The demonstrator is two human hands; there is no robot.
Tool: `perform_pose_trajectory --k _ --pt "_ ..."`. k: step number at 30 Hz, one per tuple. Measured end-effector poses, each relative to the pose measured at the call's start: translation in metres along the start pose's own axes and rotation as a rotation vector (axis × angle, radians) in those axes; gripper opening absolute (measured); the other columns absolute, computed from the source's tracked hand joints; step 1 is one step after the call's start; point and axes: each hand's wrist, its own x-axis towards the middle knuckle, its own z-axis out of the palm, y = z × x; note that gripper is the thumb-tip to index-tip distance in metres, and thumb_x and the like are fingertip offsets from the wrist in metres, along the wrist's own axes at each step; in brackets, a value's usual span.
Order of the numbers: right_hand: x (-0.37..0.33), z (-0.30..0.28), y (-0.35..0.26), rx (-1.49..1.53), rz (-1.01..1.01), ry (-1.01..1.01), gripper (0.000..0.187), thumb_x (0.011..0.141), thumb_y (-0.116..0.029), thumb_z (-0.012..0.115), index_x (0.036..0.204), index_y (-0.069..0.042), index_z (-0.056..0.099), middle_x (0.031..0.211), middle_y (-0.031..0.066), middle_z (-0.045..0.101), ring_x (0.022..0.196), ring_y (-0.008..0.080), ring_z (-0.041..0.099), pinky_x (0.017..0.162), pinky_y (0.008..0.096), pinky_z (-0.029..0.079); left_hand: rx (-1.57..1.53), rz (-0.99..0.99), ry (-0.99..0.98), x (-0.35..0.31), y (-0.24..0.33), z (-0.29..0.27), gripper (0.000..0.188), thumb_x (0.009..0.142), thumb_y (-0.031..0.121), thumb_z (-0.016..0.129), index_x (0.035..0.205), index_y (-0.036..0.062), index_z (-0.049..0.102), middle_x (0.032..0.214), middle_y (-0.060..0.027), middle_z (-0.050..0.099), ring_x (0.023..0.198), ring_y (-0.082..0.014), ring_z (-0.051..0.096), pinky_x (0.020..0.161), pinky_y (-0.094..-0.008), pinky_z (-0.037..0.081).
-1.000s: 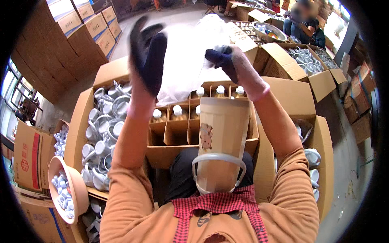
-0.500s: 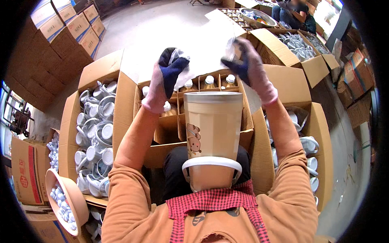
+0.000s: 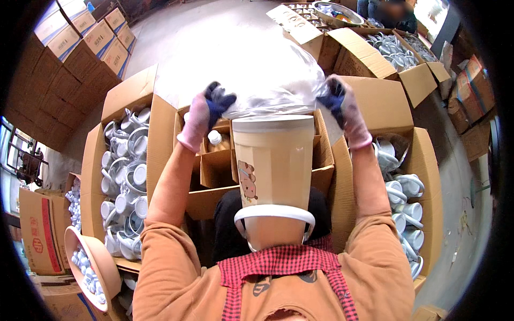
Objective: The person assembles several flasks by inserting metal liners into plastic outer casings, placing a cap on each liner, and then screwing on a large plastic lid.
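Observation:
A clear plastic bag [image 3: 278, 88] is spread wide and puffed out, its near edge right by the rim of a tall beige plastic pail [image 3: 276, 160]. My left hand [image 3: 213, 104], in a blue and pink glove, pinches the bag's left edge. At the opposite edge, my right hand [image 3: 340, 104] grips the bag too, gloved the same way. The pail rests between my legs, with a cartoon bear on its side and a white handle [image 3: 276, 212] around its lower part. Behind it is a divided carton [image 3: 214, 195] with white-capped bottles [image 3: 216, 140], partly hidden by pail and bag.
Open cartons of bagged grey-and-white handled lids or cups stand left [image 3: 128, 176] and right [image 3: 409, 214]. A tilted peach basin [image 3: 104, 262] holds white caps at lower left. Stacked boxes [image 3: 101, 37] rise at far left. Another person [image 3: 393, 16] sits at the far right.
The crumpled plastic has been drawn out into a wide, open bag between my hands. Both hands have come down slightly toward the pail's rim, and the bag now covers bottles behind it.

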Motion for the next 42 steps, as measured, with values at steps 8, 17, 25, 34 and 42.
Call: perform_pose_trajectory --k 8,17,25,34,42 --pt "-0.095 0.032 -0.029 0.565 0.024 -0.161 0.022 0.089 -0.016 0.047 0.091 0.001 0.062 0.089 0.0084 0.061 0.081 0.0160 0.059 0.075 0.0263 0.047 -0.056 0.122 -0.223 -0.111 0.032 -0.015 0.014 0.088 0.012 0.056 0.095 0.0011 0.060 0.081 -0.0043 0.061 0.070 -0.0127 0.057 0.068 -0.0254 0.046" --pt "-0.183 0.047 -0.086 -0.349 0.287 -0.241 0.032 0.080 -0.014 0.059 0.106 0.004 0.057 0.107 0.0117 0.056 0.102 0.0208 0.053 0.093 0.0318 0.038 0.446 0.676 -0.083 -0.183 0.024 -0.011 0.020 0.078 0.009 0.063 0.097 0.0018 0.061 0.097 -0.0037 0.058 0.094 -0.0149 0.053 0.088 -0.0310 0.041" --pt "-0.210 0.113 -0.164 -0.460 0.134 -0.711 0.067 0.063 -0.017 0.077 0.121 0.000 0.048 0.089 0.0097 0.062 0.085 0.0216 0.059 0.079 0.0322 0.045 -0.587 -0.374 -0.774 -0.221 0.040 0.043 0.020 0.085 0.019 0.050 0.087 0.0055 0.066 0.077 -0.0029 0.064 0.068 -0.0140 0.059 0.064 -0.0265 0.046" --pt "-0.233 0.194 -0.170 -0.536 0.258 -1.251 0.036 0.079 -0.019 0.066 0.106 0.003 0.055 0.088 0.0178 0.063 0.082 0.0176 0.062 0.077 0.0296 0.047 -0.275 -0.075 -0.563 -0.244 0.016 0.020 0.015 0.086 0.019 0.059 0.085 0.0054 0.066 0.064 0.0038 0.054 0.056 -0.0055 0.046 0.050 -0.0236 0.038" --pt "-0.139 0.074 -0.169 0.066 0.168 -0.215 0.022 0.091 -0.030 0.054 0.078 -0.012 0.054 0.062 -0.0034 0.046 0.051 0.0056 0.041 0.046 0.0206 0.029 0.451 -0.010 -0.074 -0.236 -0.038 -0.066 0.033 0.073 0.034 0.069 0.092 0.0077 0.066 0.081 -0.0140 0.064 0.077 -0.0266 0.062 0.070 -0.0361 0.046"
